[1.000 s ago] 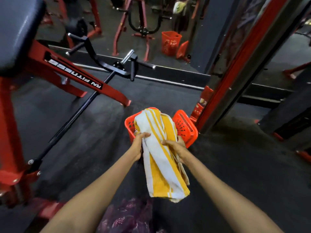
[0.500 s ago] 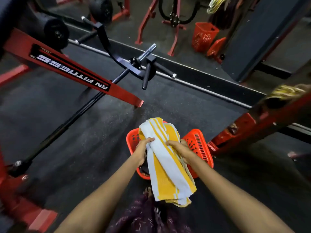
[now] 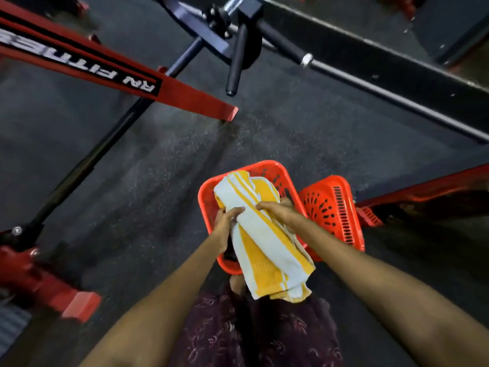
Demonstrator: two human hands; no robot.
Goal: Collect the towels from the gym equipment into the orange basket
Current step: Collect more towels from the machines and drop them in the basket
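Note:
A folded white and yellow striped towel [image 3: 260, 234] hangs over the orange basket [image 3: 207, 197], which stands on the dark gym floor right in front of me. My left hand [image 3: 226, 221] grips the towel's left side and my right hand [image 3: 277, 211] grips its right side, both near the towel's middle. The towel's far end lies over the basket's opening and its near end droops toward my legs. Most of the basket's inside is hidden by the towel.
A second orange basket part [image 3: 330, 207] lies tipped against the basket's right side. A red machine beam [image 3: 111, 72] and a black bar with handles [image 3: 235, 62] cross the floor ahead and to the left. Another red frame [image 3: 423, 192] sits at right.
I have come closer to the basket and look more steeply down. The towel, held in both hands, has moved lower over the basket's opening.

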